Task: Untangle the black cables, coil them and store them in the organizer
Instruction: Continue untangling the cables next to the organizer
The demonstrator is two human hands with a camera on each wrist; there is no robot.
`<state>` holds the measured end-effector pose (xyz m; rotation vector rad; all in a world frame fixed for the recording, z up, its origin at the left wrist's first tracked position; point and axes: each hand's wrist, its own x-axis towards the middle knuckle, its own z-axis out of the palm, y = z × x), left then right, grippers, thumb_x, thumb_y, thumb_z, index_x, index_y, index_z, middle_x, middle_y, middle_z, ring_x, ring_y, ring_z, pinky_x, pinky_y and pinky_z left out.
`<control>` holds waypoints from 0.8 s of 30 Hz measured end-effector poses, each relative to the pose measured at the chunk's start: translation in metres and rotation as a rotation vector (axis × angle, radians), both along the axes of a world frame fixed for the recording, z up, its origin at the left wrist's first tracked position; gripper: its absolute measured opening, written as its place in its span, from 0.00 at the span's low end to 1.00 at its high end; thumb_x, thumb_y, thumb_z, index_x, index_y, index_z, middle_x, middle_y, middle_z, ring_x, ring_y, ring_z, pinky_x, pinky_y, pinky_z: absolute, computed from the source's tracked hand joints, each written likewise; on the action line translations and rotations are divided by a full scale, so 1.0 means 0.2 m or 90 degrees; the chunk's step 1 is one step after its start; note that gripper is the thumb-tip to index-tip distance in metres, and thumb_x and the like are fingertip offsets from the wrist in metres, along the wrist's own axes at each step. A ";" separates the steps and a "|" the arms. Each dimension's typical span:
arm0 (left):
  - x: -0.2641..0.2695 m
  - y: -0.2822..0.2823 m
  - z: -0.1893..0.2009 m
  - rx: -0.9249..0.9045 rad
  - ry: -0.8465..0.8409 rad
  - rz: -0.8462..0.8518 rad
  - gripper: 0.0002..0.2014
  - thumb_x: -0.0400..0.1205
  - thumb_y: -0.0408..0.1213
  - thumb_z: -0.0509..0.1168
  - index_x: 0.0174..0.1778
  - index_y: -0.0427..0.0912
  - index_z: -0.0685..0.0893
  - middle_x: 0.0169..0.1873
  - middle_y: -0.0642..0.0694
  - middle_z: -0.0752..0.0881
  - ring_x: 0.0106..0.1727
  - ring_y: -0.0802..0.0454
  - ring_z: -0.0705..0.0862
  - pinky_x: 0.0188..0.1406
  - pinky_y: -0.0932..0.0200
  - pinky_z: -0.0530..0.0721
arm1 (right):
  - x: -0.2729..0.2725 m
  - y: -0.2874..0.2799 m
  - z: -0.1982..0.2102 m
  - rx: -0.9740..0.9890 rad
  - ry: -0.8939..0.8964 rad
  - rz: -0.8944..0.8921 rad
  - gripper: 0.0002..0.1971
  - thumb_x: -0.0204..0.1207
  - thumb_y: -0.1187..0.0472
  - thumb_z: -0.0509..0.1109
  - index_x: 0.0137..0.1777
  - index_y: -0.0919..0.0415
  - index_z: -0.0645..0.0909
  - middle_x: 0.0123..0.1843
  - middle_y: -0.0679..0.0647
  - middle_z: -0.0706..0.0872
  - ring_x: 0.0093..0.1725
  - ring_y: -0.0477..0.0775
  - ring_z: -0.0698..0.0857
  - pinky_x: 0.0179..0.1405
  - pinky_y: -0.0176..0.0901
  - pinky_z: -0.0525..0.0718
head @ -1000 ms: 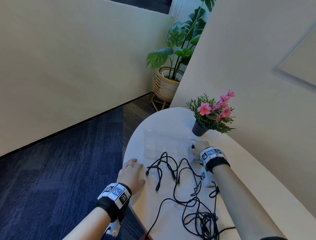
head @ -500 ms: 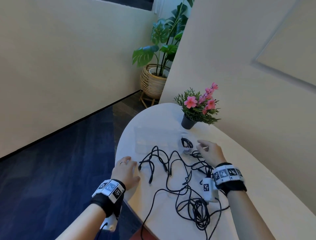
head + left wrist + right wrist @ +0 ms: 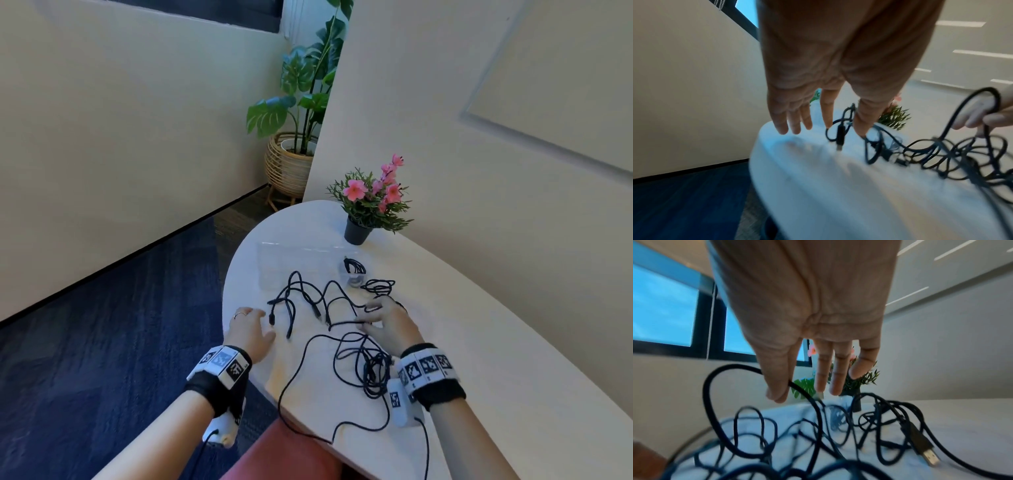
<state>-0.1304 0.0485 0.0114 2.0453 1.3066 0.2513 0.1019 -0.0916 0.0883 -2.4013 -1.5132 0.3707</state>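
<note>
- Right hand point(image 3: 387, 323) back from the clear organizer point(image 3: 291, 265), now pinching one strand of the black cables point(image 3: 342, 329) between thumb and forefinger; left hand point(image 3: 251, 330) relaxed, flat on the table point(image 3: 479, 342), holding nothing.
- One coil point(image 3: 354, 269) already stored in the organizer's right end, so probably starting on the next cable.
- Main tangle just left of the right wrist, one strand hanging off the near edge.
- Farther off, flower pot point(image 3: 356, 233) behind the organizer.
- Compartment walls hard to make out; cable count unclear.
</note>
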 end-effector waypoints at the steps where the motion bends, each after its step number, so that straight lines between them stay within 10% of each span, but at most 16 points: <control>1: 0.02 -0.02 0.04 0.009 -0.050 0.017 0.23 0.82 0.44 0.64 0.73 0.43 0.72 0.73 0.43 0.68 0.72 0.46 0.71 0.72 0.52 0.71 | 0.00 -0.01 0.03 0.054 0.010 -0.009 0.08 0.75 0.53 0.73 0.52 0.51 0.90 0.60 0.46 0.80 0.61 0.48 0.78 0.59 0.45 0.79; 4: 0.11 -0.12 0.17 0.082 -0.182 -0.046 0.18 0.85 0.46 0.57 0.67 0.41 0.79 0.66 0.43 0.77 0.67 0.48 0.75 0.69 0.55 0.71 | -0.01 -0.05 0.11 0.199 0.039 -0.014 0.07 0.72 0.58 0.77 0.48 0.57 0.91 0.49 0.47 0.86 0.52 0.51 0.84 0.53 0.47 0.83; 9: 0.27 -0.35 0.27 0.073 -0.146 -0.254 0.28 0.82 0.57 0.60 0.74 0.44 0.71 0.69 0.49 0.74 0.69 0.51 0.74 0.67 0.57 0.72 | -0.05 -0.14 0.26 0.383 0.084 -0.024 0.05 0.69 0.60 0.79 0.44 0.58 0.92 0.37 0.47 0.89 0.37 0.41 0.86 0.41 0.24 0.80; 16: 0.34 -0.39 0.16 0.124 0.055 -0.391 0.13 0.84 0.42 0.60 0.60 0.44 0.83 0.56 0.45 0.85 0.57 0.46 0.82 0.56 0.56 0.81 | 0.04 -0.30 0.48 0.548 0.301 -0.172 0.04 0.75 0.58 0.74 0.40 0.56 0.89 0.27 0.51 0.87 0.30 0.47 0.84 0.37 0.43 0.83; 20: 0.37 -0.29 0.17 0.142 0.054 -0.336 0.13 0.85 0.34 0.57 0.57 0.41 0.86 0.57 0.41 0.86 0.58 0.45 0.83 0.59 0.56 0.80 | 0.18 -0.44 0.52 0.594 0.329 -0.277 0.09 0.75 0.57 0.73 0.47 0.63 0.88 0.22 0.46 0.81 0.23 0.42 0.78 0.29 0.38 0.79; 24: 0.41 -0.14 0.24 0.130 0.036 -0.189 0.13 0.86 0.37 0.59 0.54 0.37 0.88 0.49 0.37 0.89 0.50 0.41 0.87 0.51 0.54 0.85 | 0.34 -0.62 0.51 0.592 0.217 -0.352 0.14 0.75 0.58 0.74 0.28 0.57 0.83 0.29 0.50 0.82 0.37 0.47 0.80 0.42 0.42 0.77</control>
